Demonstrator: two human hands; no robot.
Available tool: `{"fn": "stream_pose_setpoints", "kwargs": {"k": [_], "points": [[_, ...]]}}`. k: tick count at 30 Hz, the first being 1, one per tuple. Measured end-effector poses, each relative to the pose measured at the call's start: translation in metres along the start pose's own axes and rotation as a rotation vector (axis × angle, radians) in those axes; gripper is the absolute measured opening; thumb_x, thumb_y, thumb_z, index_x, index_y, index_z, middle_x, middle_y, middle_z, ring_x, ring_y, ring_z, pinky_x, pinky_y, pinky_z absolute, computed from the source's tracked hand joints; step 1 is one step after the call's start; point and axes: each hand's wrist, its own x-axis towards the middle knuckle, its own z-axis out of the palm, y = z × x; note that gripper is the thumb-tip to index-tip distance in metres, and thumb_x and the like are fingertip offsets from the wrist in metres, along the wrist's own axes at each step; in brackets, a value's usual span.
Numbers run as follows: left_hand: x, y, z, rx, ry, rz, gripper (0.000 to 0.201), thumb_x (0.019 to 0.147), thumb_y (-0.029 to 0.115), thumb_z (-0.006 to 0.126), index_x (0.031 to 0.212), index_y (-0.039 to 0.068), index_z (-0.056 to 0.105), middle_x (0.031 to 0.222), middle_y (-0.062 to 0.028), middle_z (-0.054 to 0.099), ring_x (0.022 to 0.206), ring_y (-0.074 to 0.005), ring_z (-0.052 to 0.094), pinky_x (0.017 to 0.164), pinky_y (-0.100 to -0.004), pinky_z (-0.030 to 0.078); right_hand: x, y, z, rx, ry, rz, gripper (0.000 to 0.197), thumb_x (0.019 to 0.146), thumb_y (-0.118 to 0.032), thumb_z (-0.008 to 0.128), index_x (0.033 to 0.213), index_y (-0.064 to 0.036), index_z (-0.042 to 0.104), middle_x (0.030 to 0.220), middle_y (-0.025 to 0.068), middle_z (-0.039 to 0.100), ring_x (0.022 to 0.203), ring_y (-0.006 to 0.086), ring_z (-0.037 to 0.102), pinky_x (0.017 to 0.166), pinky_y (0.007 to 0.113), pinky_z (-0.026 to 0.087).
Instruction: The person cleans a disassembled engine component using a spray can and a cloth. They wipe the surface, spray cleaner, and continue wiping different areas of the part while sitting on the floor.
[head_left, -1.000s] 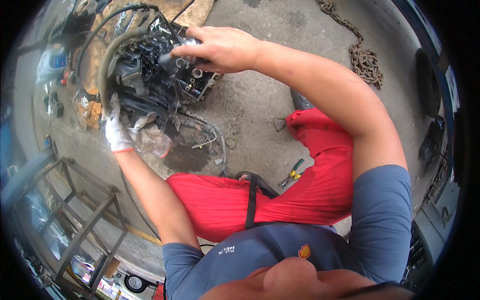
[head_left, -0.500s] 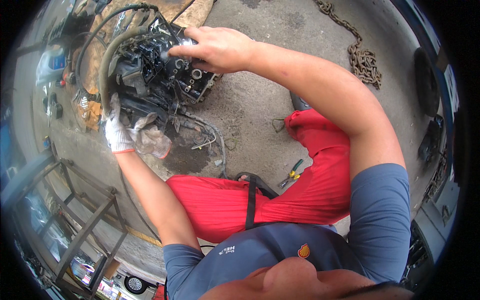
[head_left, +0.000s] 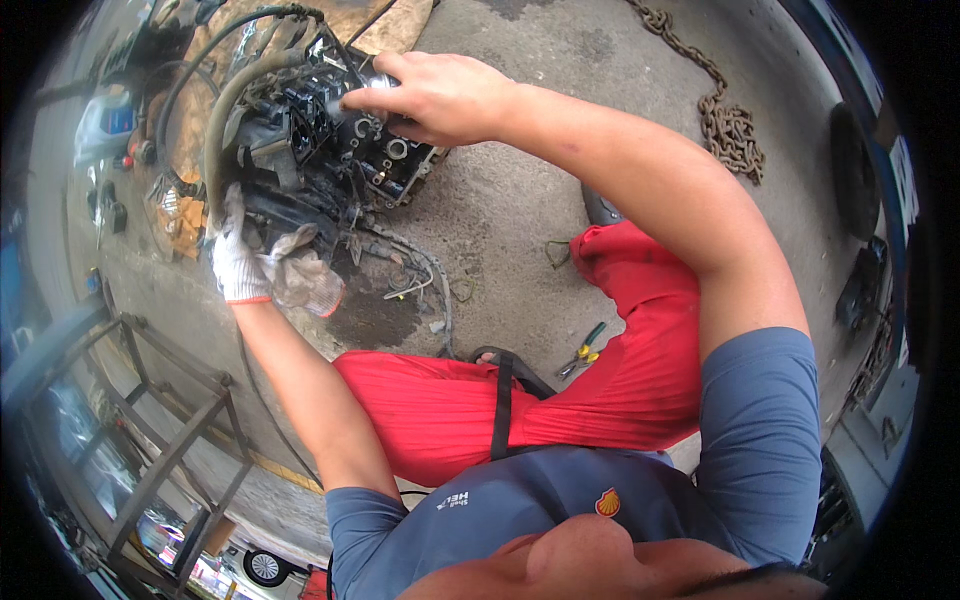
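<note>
Right hand (head_left: 440, 95) grip rests atop engine block (head_left: 330, 150); gloved left hand (head_left: 235, 255) beside it.

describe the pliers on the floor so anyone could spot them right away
Start at the red trousers of the crouching person. On the concrete floor between the two legs lie small pliers. Their green and yellow handles set them apart from the grey wires nearby.

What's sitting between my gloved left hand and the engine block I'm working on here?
A crumpled dirty rag lies bunched between the gloved left hand and the engine block, partly wrapped over its lower edge. The bare right hand rests directly on top of the block, with nothing visible between.
</note>
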Motion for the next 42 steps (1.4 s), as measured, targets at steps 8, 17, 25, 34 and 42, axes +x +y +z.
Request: {"fn": "stream_pose_setpoints", "kwargs": {"k": [8, 17, 25, 34, 42], "points": [[0.003, -0.001, -0.003, 0.019, -0.006, -0.039, 0.034, 0.1, 0.025, 0.08, 0.127, 0.006, 0.072, 0.093, 0.0085, 0.063, 0.069, -0.0021, 0.044, 0.058, -0.0208, 0.033, -0.002, -0.005, -0.015, 0.062, 0.103, -0.133, 0.064, 0.089, -0.02, 0.079, 0.148, -0.0347, 0.057, 0.12, 0.0133, 0.059, 0.108, 0.0346, 0.068, 0.089, 0.048, 0.061], [0.012, -0.007, -0.015, 0.092, -0.044, -0.011, 0.042, 0.101, 0.026, 0.078, 0.134, 0.002, 0.069, 0.11, 0.0023, 0.069, 0.092, -0.0081, 0.056, 0.077, -0.026, 0.046, -0.002, -0.002, -0.015, 0.08, 0.107, -0.167, 0.068, 0.087, -0.02, 0.081, 0.149, -0.0361, 0.057, 0.119, 0.0132, 0.059, 0.105, 0.0341, 0.068, 0.087, 0.048, 0.06], [0.016, -0.01, -0.017, 0.106, -0.073, -0.013, 0.046, 0.102, 0.027, 0.077, 0.138, 0.001, 0.067, 0.118, -0.0008, 0.07, 0.101, -0.0098, 0.059, 0.084, -0.0286, 0.049, -0.001, -0.017, -0.025, 0.118, 0.118, -0.201, 0.07, 0.082, -0.018, 0.085, 0.146, -0.0307, 0.06, 0.125, 0.0149, 0.06, 0.109, 0.0363, 0.068, 0.089, 0.046, 0.06], [0.02, -0.014, -0.023, 0.102, -0.057, -0.032, 0.045, 0.101, 0.03, 0.079, 0.135, 0.003, 0.069, 0.112, 0.0014, 0.07, 0.089, -0.0071, 0.058, 0.076, -0.0254, 0.049, 0.002, -0.021, -0.033, 0.112, 0.08, -0.178, 0.067, 0.087, -0.022, 0.081, 0.148, -0.035, 0.057, 0.122, 0.0136, 0.058, 0.109, 0.0352, 0.067, 0.086, 0.049, 0.06], [0.016, -0.013, -0.019, 0.165, -0.034, 0.031, 0.042, 0.101, 0.03, 0.079, 0.131, 0.003, 0.071, 0.106, 0.0019, 0.069, 0.085, -0.0074, 0.057, 0.074, -0.0259, 0.047, -0.002, -0.013, -0.025, 0.075, 0.034, -0.123, 0.07, 0.083, -0.021, 0.085, 0.148, -0.0292, 0.059, 0.126, 0.0159, 0.059, 0.11, 0.0373, 0.067, 0.089, 0.047, 0.059]]}}
